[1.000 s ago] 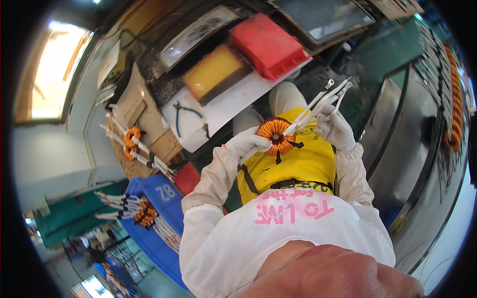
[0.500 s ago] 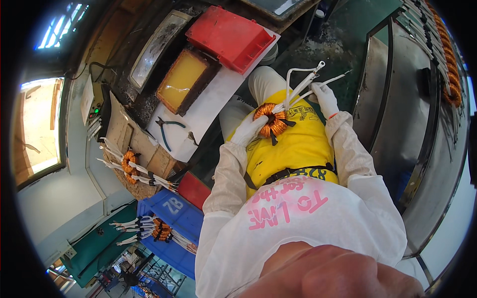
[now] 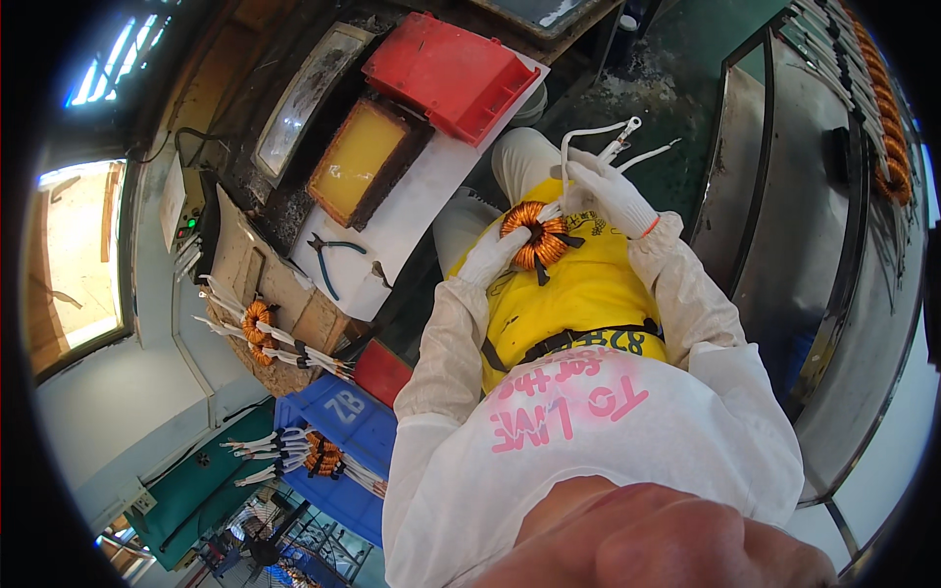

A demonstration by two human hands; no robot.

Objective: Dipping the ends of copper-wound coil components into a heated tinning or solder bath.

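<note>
one copper coil (image 3: 553, 246) is gripped by the left hand (image 3: 491, 258); right hand (image 3: 610, 193) covers white leads (image 3: 586, 131), grip unclear.

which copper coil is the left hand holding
The copper coil over the yellow cloth, with the left hand on its edge; the left-side coils and far-right coils touch neither hand.

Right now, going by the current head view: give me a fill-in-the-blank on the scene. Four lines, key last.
1. The white-gloved grip on the round copper-wound coil is the person's ____ one.
2. The other gloved grip is at the coil's flexible leads, coloured ____.
3. The teal-handled metal pliers lie on a flat sheet coloured ____.
4. Beside the dark-walled, yellow-filled rectangular tray sits a plastic box coloured ____.

Missing words: left; white; white; red.
</note>
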